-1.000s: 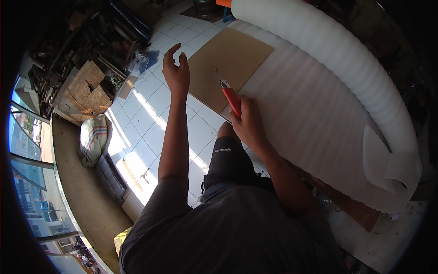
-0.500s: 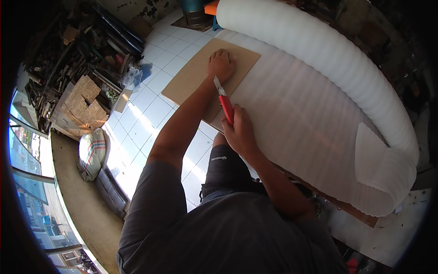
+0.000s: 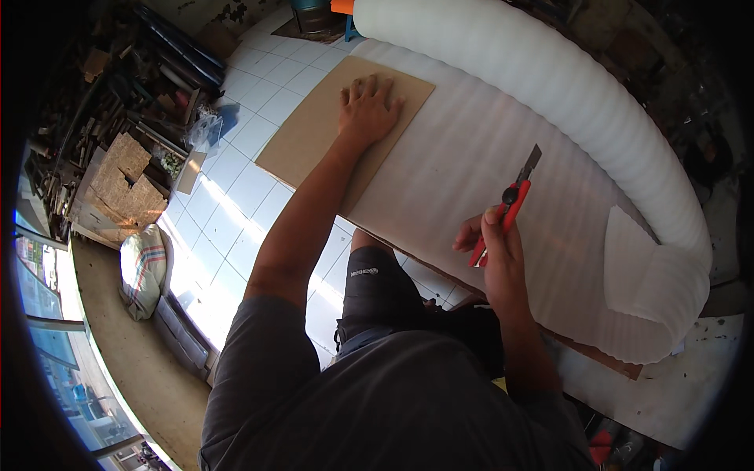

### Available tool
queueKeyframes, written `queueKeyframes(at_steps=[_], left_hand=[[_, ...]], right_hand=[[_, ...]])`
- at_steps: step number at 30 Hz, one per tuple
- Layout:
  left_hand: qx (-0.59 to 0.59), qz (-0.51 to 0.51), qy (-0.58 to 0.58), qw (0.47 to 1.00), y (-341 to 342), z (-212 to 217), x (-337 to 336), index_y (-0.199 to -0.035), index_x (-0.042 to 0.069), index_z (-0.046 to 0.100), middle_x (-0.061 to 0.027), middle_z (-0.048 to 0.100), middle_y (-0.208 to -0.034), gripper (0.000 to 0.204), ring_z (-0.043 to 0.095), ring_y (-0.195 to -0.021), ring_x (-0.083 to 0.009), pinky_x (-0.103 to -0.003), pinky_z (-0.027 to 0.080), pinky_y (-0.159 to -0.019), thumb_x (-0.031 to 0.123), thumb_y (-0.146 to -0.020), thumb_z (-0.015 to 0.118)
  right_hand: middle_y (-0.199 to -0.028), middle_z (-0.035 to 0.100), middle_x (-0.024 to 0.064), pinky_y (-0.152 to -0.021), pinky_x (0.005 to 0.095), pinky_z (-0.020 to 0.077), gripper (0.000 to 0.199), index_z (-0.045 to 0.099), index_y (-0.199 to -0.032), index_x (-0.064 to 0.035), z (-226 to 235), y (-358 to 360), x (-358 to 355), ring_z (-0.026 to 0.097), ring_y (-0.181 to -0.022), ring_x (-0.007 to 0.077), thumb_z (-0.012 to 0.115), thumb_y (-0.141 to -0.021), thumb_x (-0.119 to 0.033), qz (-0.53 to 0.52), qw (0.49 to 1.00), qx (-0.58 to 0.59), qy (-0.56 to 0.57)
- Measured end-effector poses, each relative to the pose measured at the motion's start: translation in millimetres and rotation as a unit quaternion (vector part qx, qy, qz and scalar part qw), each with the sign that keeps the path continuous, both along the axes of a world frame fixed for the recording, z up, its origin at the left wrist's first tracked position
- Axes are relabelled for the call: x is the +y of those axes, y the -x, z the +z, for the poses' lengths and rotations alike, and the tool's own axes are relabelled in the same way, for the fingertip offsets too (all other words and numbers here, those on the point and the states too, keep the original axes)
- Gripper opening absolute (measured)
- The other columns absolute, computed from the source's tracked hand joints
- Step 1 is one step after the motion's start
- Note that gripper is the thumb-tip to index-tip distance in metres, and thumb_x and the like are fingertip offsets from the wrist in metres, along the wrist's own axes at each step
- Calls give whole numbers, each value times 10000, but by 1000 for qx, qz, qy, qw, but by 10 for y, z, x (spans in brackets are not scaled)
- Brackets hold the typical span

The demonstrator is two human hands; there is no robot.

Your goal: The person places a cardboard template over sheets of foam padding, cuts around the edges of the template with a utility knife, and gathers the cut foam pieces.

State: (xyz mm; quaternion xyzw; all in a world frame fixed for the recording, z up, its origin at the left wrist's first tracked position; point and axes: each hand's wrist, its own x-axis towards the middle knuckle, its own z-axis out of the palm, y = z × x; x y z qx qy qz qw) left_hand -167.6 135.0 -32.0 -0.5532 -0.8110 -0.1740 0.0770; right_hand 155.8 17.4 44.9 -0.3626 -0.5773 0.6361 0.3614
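Cardboard [image 3: 302,129]: a brown piece lying flat at the left end of the white foam sheet [image 3: 471,149]; whether foam runs beneath it is hidden.
Knife [image 3: 512,208]: red, to the right of the cardboard, its blade out and pointing away from the body.
Steady hold: the cardboard seems best pressed flat, with fingers kept well back from its edge whenever the blade is near.
Left hand [image 3: 369,111]: palm down on the cardboard near its right edge, fingers spread, gripping nothing.
Right hand [image 3: 503,255]: right of the cardboard, fingers closed around the knife's handle.
Foam roll [image 3: 550,86]: beyond the cardboard and on along its right.
Tiled floor [image 3: 251,145]: left of the cardboard.
Sack [image 3: 143,275]: farther left.
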Motion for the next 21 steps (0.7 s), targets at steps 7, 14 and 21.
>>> queueKeyframes(at_steps=[7, 14, 21], left_hand=[[-9, 4, -7, 1000, -40, -24, 18, -1577, 247, 418, -105, 343, -1657, 671, 264, -1541, -359, -557, 167, -1265, 617, -1019, 382], [-29, -3, -36, 999, -101, -54, 70, -1568, 59, 389, -123, 354, -1646, 764, 256, -1541, -357, -572, 161, -1260, 589, -1017, 390], [-32, -9, -43, 999, -129, -39, 50, -1548, 36, 409, -128, 382, -1618, 752, 262, -1534, -340, -581, 182, -1250, 561, -1009, 409]], right_hand=[[-721, 505, 9, -486, 249, 386, 272, 438, -1154, -67, 765, -637, 280, 470, -524, 80, 526, -1092, -317, 47, 959, -279, -34], [-719, 506, -5, -486, 245, 372, 197, 534, -1110, -59, 1095, -249, 1081, 446, -518, 59, 569, -1058, -246, 121, 908, -389, -100], [-677, 493, -35, -536, 263, 374, 221, 613, -1204, -81, 1099, 683, 1873, 431, -585, 62, 589, -1047, -235, 194, 844, -433, -251]])
